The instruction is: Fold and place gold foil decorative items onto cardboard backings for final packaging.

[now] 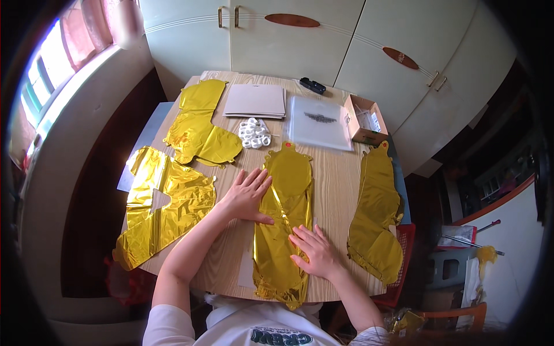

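A flat gold foil balloon, folded into a long strip, lies lengthwise in front of me on the wooden table. My left hand rests on its left edge, fingers spread and pointing away from me. Lower down, my right hand lies on the foil's right edge with its fingers apart. Neither hand grips anything. A small red mark shows at the strip's far end. Part of a pale sheet peeks out beside the strip's near left edge.
More flat gold balloons lie around: one at the far left, one at the near left, one at the right. Along the back are card sheets, white rings, clear bags, a black tool and a small box.
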Demonstrator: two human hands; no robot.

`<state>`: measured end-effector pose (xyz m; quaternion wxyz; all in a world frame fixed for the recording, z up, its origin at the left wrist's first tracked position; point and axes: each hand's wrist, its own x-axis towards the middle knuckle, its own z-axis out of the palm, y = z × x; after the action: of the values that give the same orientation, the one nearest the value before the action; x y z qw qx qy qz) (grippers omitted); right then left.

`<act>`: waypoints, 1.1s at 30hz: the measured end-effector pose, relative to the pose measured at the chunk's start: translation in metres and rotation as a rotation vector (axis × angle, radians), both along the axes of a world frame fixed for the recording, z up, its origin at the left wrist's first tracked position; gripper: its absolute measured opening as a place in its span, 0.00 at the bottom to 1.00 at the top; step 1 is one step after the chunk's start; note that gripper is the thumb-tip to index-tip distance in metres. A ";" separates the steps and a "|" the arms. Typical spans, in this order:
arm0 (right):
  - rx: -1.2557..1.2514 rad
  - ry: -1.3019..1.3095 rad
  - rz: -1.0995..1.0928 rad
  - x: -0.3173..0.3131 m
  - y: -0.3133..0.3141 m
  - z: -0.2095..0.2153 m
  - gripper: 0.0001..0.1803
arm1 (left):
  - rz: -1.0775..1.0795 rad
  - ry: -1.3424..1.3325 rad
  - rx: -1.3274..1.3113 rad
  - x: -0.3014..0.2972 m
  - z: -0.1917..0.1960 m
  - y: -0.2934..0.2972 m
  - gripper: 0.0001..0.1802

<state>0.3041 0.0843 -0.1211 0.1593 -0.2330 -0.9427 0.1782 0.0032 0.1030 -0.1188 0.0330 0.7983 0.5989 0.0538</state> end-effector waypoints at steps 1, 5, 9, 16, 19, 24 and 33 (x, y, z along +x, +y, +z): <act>-0.004 -0.001 -0.001 0.000 0.000 0.000 0.28 | 0.000 0.001 0.000 0.000 0.000 0.000 0.69; -0.017 -0.012 0.000 0.000 0.000 -0.001 0.27 | 0.017 0.019 -0.008 0.001 0.000 0.001 0.70; -0.018 -0.021 -0.004 0.001 0.000 -0.002 0.27 | 0.038 0.042 -0.012 -0.001 0.001 0.007 0.72; -0.036 -0.013 0.001 0.001 0.000 -0.004 0.27 | 0.052 0.148 -0.068 -0.009 0.008 0.019 0.74; -0.040 -0.020 0.003 0.001 0.000 -0.003 0.27 | 0.046 0.211 -0.102 -0.011 0.012 0.024 0.76; 0.038 -0.052 -0.015 -0.001 -0.001 0.002 0.27 | 0.045 0.257 -0.139 -0.010 0.014 0.028 0.78; 0.247 -0.065 0.178 -0.076 0.017 0.011 0.24 | 0.049 0.275 -0.153 -0.009 0.012 0.030 0.76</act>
<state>0.2278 0.1011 -0.1097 0.1397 -0.1327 -0.9790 0.0669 -0.0062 0.1333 -0.1069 0.0103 0.7783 0.6196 -0.1009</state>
